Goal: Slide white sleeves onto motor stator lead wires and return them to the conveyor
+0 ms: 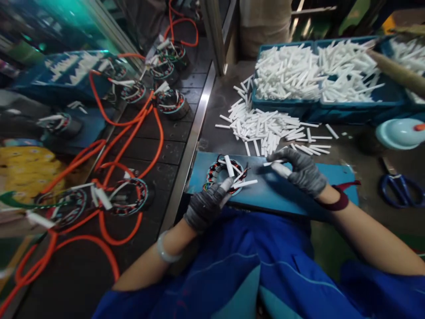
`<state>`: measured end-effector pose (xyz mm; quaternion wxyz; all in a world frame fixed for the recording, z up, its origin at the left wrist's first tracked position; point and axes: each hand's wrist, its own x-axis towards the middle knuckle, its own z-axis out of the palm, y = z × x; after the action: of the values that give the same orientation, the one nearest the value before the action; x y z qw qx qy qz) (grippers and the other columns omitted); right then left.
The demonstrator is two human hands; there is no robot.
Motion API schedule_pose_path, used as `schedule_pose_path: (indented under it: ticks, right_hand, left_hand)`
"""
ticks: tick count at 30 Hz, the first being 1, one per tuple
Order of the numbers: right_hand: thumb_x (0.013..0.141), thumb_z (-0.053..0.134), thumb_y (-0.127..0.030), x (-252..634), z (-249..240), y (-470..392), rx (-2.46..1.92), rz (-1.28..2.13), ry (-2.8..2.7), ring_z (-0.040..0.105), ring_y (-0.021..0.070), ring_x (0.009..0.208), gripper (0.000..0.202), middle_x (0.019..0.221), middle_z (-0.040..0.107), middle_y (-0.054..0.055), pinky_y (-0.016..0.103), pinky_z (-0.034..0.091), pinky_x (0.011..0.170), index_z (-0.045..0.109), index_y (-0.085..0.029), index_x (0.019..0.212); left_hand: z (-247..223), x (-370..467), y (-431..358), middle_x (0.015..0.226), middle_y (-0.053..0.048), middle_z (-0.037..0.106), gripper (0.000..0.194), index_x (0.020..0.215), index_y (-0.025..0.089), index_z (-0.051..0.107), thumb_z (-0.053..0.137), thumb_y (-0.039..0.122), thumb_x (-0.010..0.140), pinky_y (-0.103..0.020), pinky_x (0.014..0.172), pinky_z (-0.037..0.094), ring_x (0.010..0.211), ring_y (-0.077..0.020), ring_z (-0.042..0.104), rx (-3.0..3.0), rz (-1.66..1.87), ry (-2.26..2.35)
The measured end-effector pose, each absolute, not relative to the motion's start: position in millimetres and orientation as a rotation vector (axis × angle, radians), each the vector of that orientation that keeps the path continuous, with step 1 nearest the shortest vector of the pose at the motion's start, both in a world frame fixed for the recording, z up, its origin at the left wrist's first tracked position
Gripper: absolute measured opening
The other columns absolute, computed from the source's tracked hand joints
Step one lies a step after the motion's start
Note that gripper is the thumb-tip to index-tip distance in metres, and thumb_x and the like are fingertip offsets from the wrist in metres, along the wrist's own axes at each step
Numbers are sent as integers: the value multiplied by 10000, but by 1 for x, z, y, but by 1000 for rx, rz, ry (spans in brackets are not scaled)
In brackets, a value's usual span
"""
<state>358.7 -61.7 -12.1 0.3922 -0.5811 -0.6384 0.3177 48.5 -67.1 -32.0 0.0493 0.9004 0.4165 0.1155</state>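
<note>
Gloved right hand (300,170) pinching white tube (280,169)

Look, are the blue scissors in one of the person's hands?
No, the blue scissors lie on the table, apart from the right hand, which holds a white tube.

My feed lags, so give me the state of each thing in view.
left hand: gloved, pinching a white tube at the stator
right hand: gloved, gripping a white tube
stator: flat on the blue board, tubes sticking out
blue bins: heaped with tubes
scissors: lying closed
</note>
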Motion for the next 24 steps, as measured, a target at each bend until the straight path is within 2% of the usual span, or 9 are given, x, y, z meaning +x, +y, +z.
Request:
schedule_pose_path:
  ticks: [5,10,14,17,19,21,24]
  right_hand:
    - [826,704,-463,336,-22,-40,-1367,1184,-1508,689,188,769,344,900,764,58,318,570,706,734,-177,1015]
    - [814,743,-552,345,-15,-23,-1189,1384,-1648,724,206,909,436,1014,781,63,340,588,820,759,-185,1050]
    - [892,641,-583,339,1,-10,-1078,1272,-2050,723,216,939,428,1022,785,57,344,574,857,796,-223,1064]
    - [951,544,-533,330,8,-18,-1157,1069,-2301,718,243,904,427,1016,781,85,383,559,849,796,-220,1095]
    - [950,547,-509,325,7,-28,-1326,960,-2309,705,247,843,421,956,773,105,382,545,807,791,-192,1080]
    - [929,584,-530,321,2,-36,-1438,988,-2225,671,215,762,413,867,754,91,336,519,732,785,-180,1013]
    - [886,605,-635,317,-12,-40,-1415,1399,-1966,575,143,605,485,681,676,25,265,445,578,748,-172,876]
  left_hand:
    - [-30,49,-69,1148,-100,774,413,1399,258,636,558,372,1010,-274,580,497,697,-200,730,2731,331,1314]
    - [-33,50,-71,1144,-102,769,415,1398,264,637,568,386,1007,-271,674,538,794,-204,740,2648,288,1331]
    - [-34,49,-71,1130,-112,769,416,1397,263,642,550,389,1011,-284,666,535,773,-215,733,2663,224,1331]
    - [-34,49,-73,1166,-123,761,425,1416,272,626,549,346,1005,-298,604,512,748,-224,732,2714,177,1307]
    - [-34,50,-74,1219,-121,748,450,1442,282,601,549,291,995,-296,586,498,775,-225,738,2758,122,1267]
    - [-33,51,-74,1261,-120,732,487,1470,287,573,543,242,986,-300,588,495,795,-227,738,2782,83,1219]
    - [-30,53,-74,1274,-127,726,526,1505,292,534,531,222,983,-320,578,486,755,-236,725,2814,51,1178]
